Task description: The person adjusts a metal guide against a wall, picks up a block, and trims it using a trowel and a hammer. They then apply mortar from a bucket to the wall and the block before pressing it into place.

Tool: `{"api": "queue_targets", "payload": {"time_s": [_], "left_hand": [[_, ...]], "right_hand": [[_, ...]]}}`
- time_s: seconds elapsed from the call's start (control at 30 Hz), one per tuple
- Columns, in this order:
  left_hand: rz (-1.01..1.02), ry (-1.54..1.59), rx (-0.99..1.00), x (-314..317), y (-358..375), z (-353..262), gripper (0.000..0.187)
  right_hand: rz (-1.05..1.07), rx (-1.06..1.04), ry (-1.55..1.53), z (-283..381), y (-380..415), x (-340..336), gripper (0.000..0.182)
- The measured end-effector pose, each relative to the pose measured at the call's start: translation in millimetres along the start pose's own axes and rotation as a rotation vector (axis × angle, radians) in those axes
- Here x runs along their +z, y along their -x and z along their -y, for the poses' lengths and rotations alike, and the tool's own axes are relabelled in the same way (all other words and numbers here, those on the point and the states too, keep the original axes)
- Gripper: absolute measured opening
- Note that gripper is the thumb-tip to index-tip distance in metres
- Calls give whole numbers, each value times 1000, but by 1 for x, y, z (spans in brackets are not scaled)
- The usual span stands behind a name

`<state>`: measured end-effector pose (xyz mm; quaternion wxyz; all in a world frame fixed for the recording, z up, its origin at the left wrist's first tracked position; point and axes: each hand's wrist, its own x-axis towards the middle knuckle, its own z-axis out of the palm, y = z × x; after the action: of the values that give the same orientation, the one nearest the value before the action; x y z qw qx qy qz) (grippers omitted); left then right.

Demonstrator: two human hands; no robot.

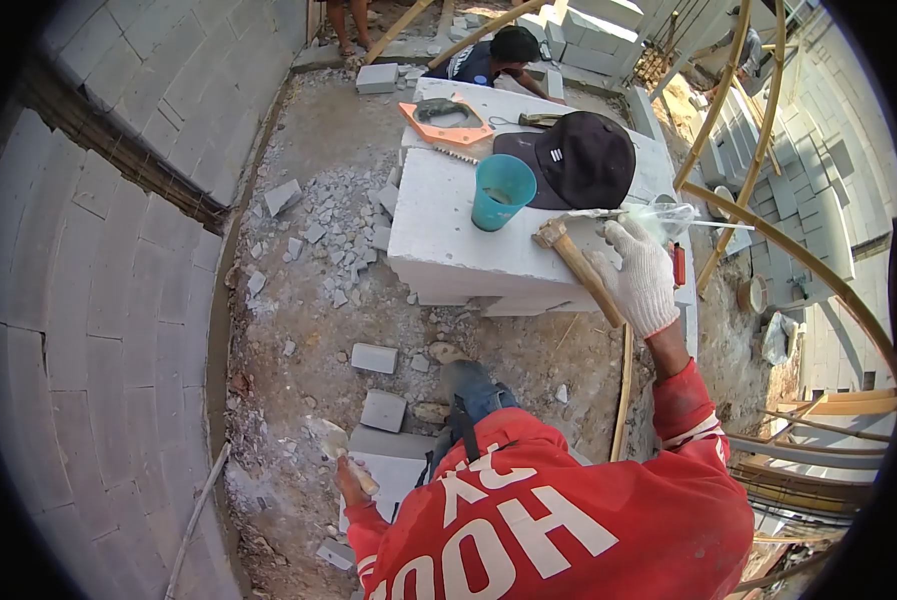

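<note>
My right hand, in a white knit glove, reaches over the pale block stack, fingers slightly bent and apart. Beside its thumb lies a hammer with a wooden handle. A clear plastic bag is close to the fingertips. Low on the left, my left hand is bare and wraps a light handle, seemingly of a trowel whose blade blends with the ground. On the blocks sit a teal cup, a black cap and an orange-framed handsaw.
Another person crouches behind the blocks. Rubble and loose block pieces cover the ground at left, along a grey block wall. Bamboo poles slant across the right side. A wooden strip leans near my right arm.
</note>
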<state>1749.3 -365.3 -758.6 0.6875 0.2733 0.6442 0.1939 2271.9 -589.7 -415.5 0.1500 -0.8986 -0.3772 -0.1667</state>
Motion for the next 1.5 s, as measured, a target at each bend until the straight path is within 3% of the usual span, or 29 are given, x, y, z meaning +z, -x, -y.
{"api": "queue_targets", "payload": {"time_s": [0.1, 0.13, 0.3, 0.37, 0.43, 0.63, 0.7, 0.77, 0.83, 0.9, 1.03, 1.1, 1.17, 1.2, 1.23, 1.27, 1.3, 1.37, 1.4, 1.5], "left_hand": [[-13, 16, -18, 13, 1, 0, 39], [-20, 25, -27, 18, 4, -1, 38], [-40, 81, -21, 50, 15, -15, 33], [-43, 110, -28, 59, 19, -17, 32], [-54, 171, -43, 68, 25, -15, 27], [-114, 305, -75, 109, 53, -12, 24], [-109, 321, -88, 111, 47, -3, 25], [-106, 333, -96, 114, 45, 5, 26], [-95, 407, -130, 119, 44, 5, 29], [-100, 437, -119, 121, 48, 8, 31], [-87, 403, -75, 118, 47, 17, 33], [-64, 405, -73, 120, 45, 20, 34], [-62, 397, -98, 118, 49, 14, 32], [-87, 400, -132, 120, 48, 11, 28], [-92, 424, -122, 120, 46, 14, 26], [-84, 417, -99, 122, 47, 9, 26], [-73, 386, -73, 119, 42, 13, 27], [-112, 292, 13, 116, 36, 16, 29], [-115, 218, 21, 112, 31, 21, 31], [-183, 210, -55, 108, 18, 29, 25]], "right_hand": [[-13, -19, -148, -15, -83, -18, 15], [-30, -150, -73, -33, -114, -8, 13], [493, -288, 200, -103, -242, 83, 27], [646, -375, 248, -104, -265, 102, 32], [853, -322, 232, -98, -280, 112, 43], [931, -489, 206, -96, -290, 125, 43], [900, -417, 208, -94, -287, 126, 41], [932, -487, 205, -109, -288, 138, 44], [740, -421, 156, -120, -288, 146, 41], [750, -391, 231, -116, -296, 135, 39], [397, -315, 60, -123, -324, 114, 56], [265, -347, 139, -112, -348, 89, 57], [11, -587, 60, -81, -365, 52, 55], [41, -599, -125, -61, -377, 28, 49], [194, -428, -143, -49, -390, -3, 44], [11, -602, -290, -56, -402, -15, 38], [49, -651, -350, -24, -383, -29, 38], [326, -317, -1518, 53, -322, -62, 64], [363, -328, -1535, 92, -303, -48, 64], [1614, -759, -1882, 208, -218, 28, 35]]}}
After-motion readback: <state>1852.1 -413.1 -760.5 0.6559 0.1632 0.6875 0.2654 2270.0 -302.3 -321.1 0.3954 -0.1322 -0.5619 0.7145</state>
